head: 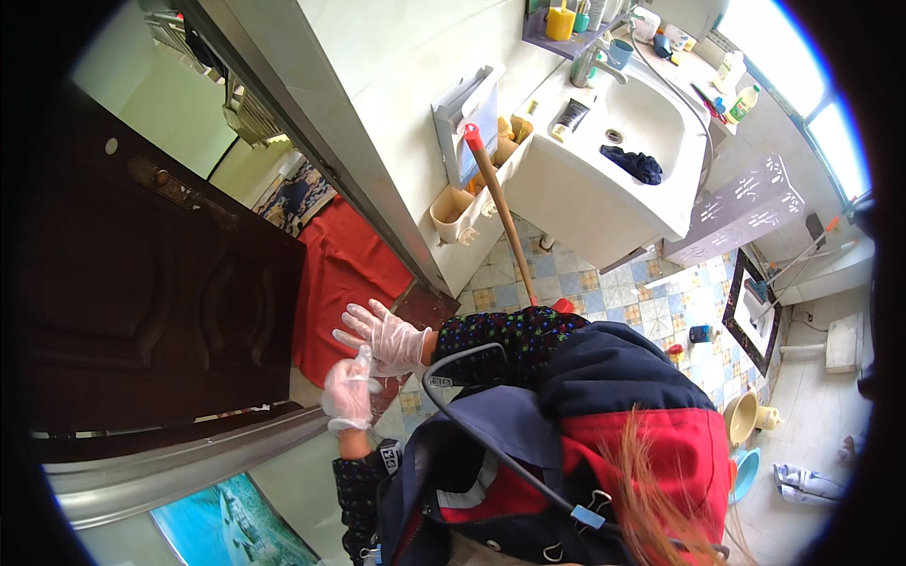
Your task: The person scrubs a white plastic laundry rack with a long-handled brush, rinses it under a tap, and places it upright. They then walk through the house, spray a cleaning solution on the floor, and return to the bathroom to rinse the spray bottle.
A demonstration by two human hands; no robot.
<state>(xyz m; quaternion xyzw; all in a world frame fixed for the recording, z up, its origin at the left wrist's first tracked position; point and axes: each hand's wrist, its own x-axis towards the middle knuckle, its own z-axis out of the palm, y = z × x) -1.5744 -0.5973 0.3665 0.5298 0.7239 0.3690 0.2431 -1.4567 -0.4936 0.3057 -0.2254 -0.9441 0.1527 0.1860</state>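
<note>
My right hand (393, 341) is in a thin clear plastic glove, palm and fingers spread in front of me. My left hand (348, 397), gloved the same way, has its fingers curled close against the right palm. Loose glove film shows between the two hands. Whether the left fingers pinch that film cannot be made out. Both wrists come out of dark sleeves with coloured dots. Beyond the hands lie a red cloth (347, 269) on the floor and a dark wooden door (141, 283) standing ajar.
A wooden-handled broom or brush (504, 209) leans by the wall organizer (453, 205). The white washbasin (658, 99) holds a dark cloth (633, 164). On the tiled floor are a dark container (701, 334), a beige basin (740, 419) and a squat toilet (754, 311).
</note>
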